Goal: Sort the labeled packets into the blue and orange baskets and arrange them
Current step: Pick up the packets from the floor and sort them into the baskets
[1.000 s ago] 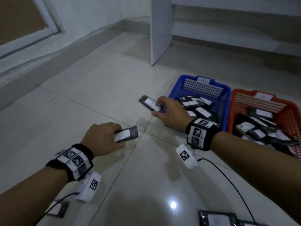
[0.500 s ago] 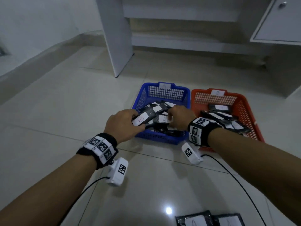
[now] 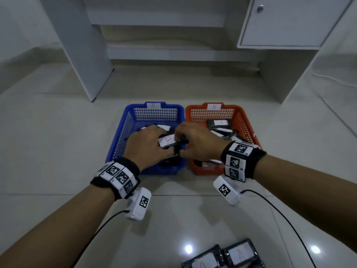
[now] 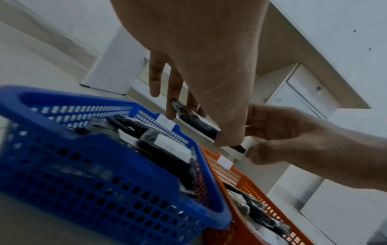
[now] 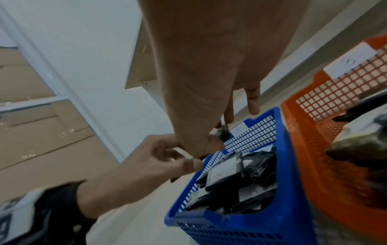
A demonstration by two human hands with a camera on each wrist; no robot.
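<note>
The blue basket point(image 3: 120, 136), tagged A, and the orange basket point(image 3: 249, 124), tagged B, stand side by side on the floor. Each holds several dark packets with white labels point(image 4: 167, 145) point(image 3: 219, 122). My left hand point(image 3: 161, 141) grips a dark packet whose label reads B point(image 3: 168, 140), just above the right side of the blue basket. My right hand point(image 3: 181, 145) pinches the right end of that same packet point(image 4: 195, 123). The two hands touch over the wall between the baskets. The packet's underside is hidden in the head view.
Two more packets labelled A point(image 3: 240, 255) point(image 3: 204, 263) lie on the tiled floor close to me. A white desk panel point(image 3: 83, 55) and a cabinet door point(image 3: 286, 26) stand behind the baskets. Camera cables point(image 3: 280, 215) trail from both wrists.
Both hands moved right from the open floor to above the blue basket. The packet my right hand carried is gone from it, and that hand now pinches the B packet held by my left.
</note>
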